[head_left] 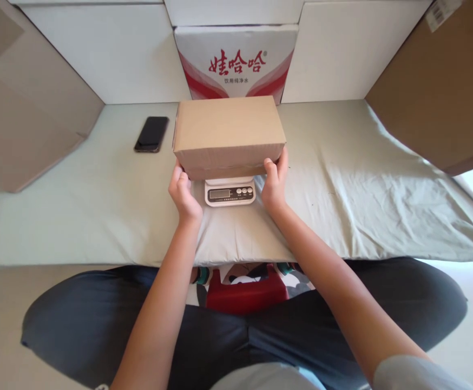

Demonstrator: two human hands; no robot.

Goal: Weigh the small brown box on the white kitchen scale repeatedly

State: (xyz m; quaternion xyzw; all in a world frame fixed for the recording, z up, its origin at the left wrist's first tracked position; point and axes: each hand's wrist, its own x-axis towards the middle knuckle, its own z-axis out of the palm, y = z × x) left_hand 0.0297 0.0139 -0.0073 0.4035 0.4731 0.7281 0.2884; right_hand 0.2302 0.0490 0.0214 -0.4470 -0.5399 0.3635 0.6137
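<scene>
Item: closed brown cardboard box (229,130), plain, lid flaps shut, long side facing the person. Location: sitting over a small white digital kitchen scale (230,192), of which only the front strip with display and three buttons shows from under the box's near edge. Whether the box's full weight is on the platform cannot be told.

Left hand (183,192): grip curled against the lower left near corner of the box, fingertips tucked at its underside; not closed around anything, only bracing.

Right hand (275,181): grip pressed to the lower right near corner, thumb up along the front face, fingers hidden beneath the edge.

Support: low desk draped in a pale green cloth (362,189), wrinkled to the right.

Handling note, as judged: for a true reading the box wants to sit centred and level on the platform, clear of the cloth on every side, both hands drawn fully away so nothing bears on it. The display is overhung by the box, so a nudge rearward may be needed to read it.

Nearby: black smartphone (151,134), face up, well left of the box; red-and-white printed carton (236,59) just behind; white panels and brown cardboard sheets around the sides.
</scene>
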